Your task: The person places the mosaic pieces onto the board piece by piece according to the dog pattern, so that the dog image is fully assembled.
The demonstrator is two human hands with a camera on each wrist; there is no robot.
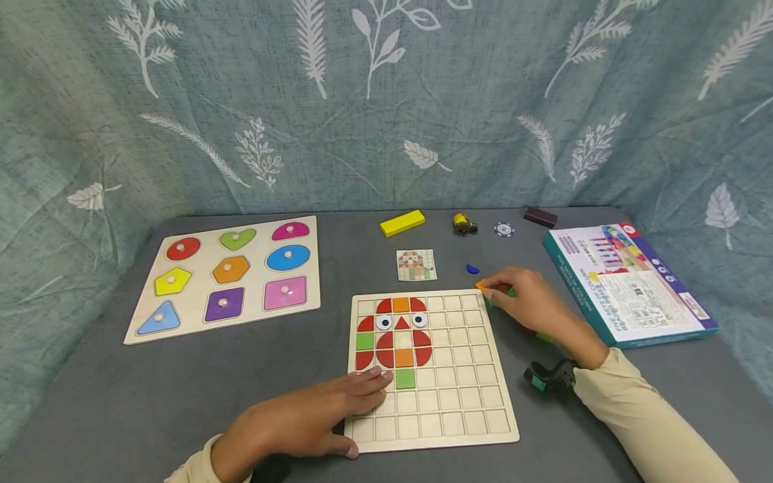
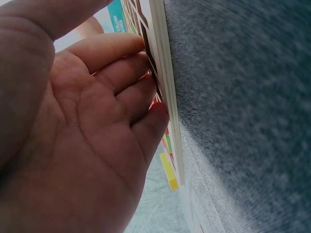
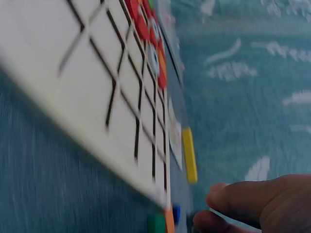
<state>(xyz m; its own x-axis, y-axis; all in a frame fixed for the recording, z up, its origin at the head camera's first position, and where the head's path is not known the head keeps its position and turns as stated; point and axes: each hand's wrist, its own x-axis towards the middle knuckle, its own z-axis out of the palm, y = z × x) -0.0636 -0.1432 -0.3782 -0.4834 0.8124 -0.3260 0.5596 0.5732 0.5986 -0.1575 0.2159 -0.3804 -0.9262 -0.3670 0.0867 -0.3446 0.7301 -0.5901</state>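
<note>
Grid board (image 1: 447,402) at the near centre of the table (image 1: 121,402), tiles (image 1: 395,339) in its upper-left cells. Left hand (image 1: 308,419) on the board's near-left corner; right hand (image 1: 531,302) just off its far-right corner, at a loose tile (image 1: 481,285). Card (image 1: 416,264) behind the board; block (image 1: 401,223), toy (image 1: 464,224), chip (image 1: 504,229) and bar (image 1: 540,217) farther back. Shape puzzle (image 1: 229,275) far left. Box (image 1: 628,282) far right.

Cream long sleeves (image 1: 652,422), bare hands (black wrist-strapped camera (image 1: 546,377), teal-edged)
</note>
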